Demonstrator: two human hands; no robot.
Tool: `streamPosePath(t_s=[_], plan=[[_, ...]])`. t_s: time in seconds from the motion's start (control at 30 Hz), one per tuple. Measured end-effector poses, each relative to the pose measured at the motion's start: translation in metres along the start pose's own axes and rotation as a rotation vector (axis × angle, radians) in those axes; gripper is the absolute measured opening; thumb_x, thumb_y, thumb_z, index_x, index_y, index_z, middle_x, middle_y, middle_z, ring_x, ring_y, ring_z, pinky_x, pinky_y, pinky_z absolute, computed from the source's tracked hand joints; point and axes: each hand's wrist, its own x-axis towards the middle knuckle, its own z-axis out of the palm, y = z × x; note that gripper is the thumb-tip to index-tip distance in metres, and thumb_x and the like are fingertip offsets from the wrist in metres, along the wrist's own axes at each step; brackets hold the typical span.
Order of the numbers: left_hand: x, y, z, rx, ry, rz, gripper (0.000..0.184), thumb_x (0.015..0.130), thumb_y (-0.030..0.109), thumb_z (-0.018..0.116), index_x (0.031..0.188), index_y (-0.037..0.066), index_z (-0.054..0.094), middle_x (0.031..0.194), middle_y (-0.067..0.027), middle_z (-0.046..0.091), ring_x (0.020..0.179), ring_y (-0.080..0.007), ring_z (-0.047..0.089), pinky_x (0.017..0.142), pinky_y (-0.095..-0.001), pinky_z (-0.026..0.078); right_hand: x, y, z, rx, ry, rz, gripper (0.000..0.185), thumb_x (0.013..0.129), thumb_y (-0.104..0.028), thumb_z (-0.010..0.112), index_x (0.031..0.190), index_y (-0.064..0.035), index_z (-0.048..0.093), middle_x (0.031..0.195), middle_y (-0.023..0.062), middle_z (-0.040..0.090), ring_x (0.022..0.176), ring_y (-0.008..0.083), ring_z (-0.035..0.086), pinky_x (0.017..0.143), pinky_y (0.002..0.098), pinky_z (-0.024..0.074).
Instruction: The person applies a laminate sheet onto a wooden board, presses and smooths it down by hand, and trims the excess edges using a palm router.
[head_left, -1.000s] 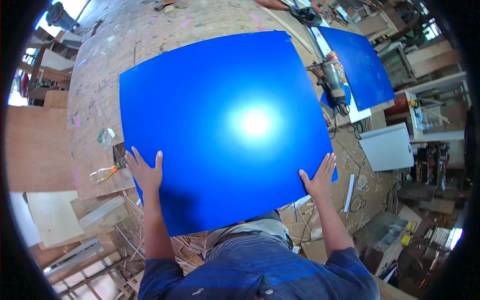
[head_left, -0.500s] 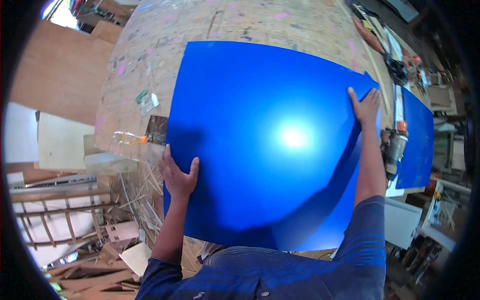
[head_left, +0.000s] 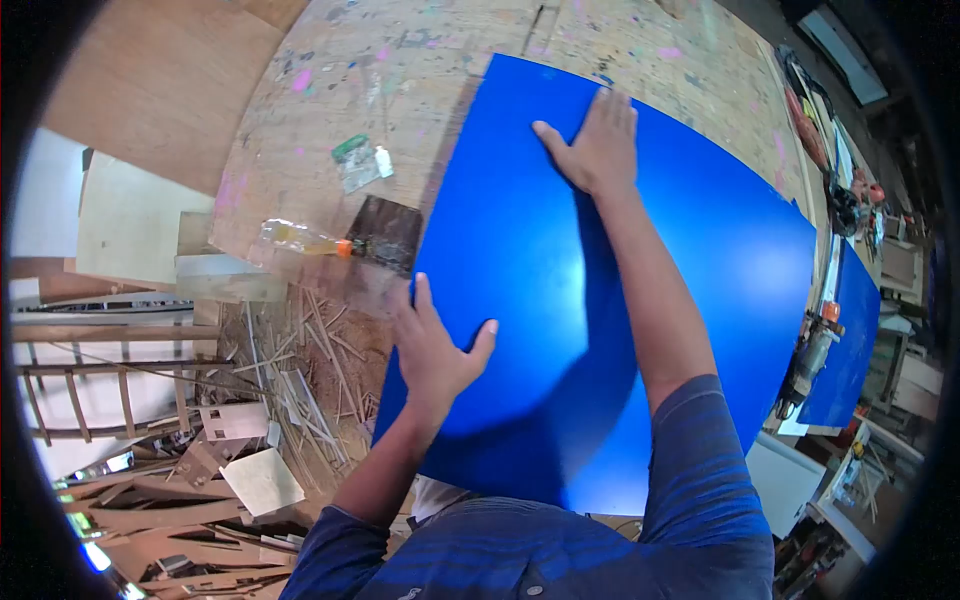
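Observation:
A large glossy blue panel (head_left: 720, 210) lies flat on the workbench before me, tilted in view. My left hand (head_left: 435, 355) is at its left edge, thumb on the top face and the other fingers along and over the edge; their undersides are hidden. Stretched across the panel, my right hand (head_left: 600, 145) rests flat near the far edge with thumb spread and fingertips reaching that edge. Beside the left edge are a dark square piece (head_left: 388, 232) and a clear bottle (head_left: 300, 238) with an orange cap.
The paint-spotted workbench (head_left: 400, 95) carries a small green-and-clear packet (head_left: 357, 163). To the right lie a power tool (head_left: 808, 362) and another blue sheet (head_left: 845, 340). Wood strips (head_left: 315, 390) and offcuts litter the floor at left.
The blue panel has shifted right and turned slightly clockwise, uncovering more of the dark piece. My right hand has moved from the right corner leftward to the far edge. My left hand stays at the left edge.

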Motion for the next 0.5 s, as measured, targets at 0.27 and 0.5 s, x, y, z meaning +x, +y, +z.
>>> streamPosePath(t_s=[0.27,0.5], plan=[[0.003,-0.02,-0.001,-0.128,0.052,0.067,0.106,0.091,0.042,0.082,0.165,-0.012,0.028,0.165,-0.0363,0.035,0.151,-0.0529,0.038,0.128,-0.061,0.03,0.026,-0.12,0.037,0.034,-0.086,-0.307,0.125,0.097,-0.086,0.048,0.171,0.0111,0.023,0.181,0.0289,0.021,0.171,0.0407,0.011,0.14,0.0495,0.0077],[-0.011,-0.074,-0.022,-0.753,0.307,0.116,0.079,0.101,0.027,0.068,0.162,-0.011,0.036,0.168,-0.0324,0.038,0.157,-0.0451,0.039,0.131,-0.0561,0.03,-0.23,-0.171,-0.021,0.351,-0.216,-0.505,0.116,0.098,-0.074,0.058,0.168,0.0132,0.028,0.176,0.0356,0.029,0.168,0.0472,0.022,0.139,0.0566,0.0136]])
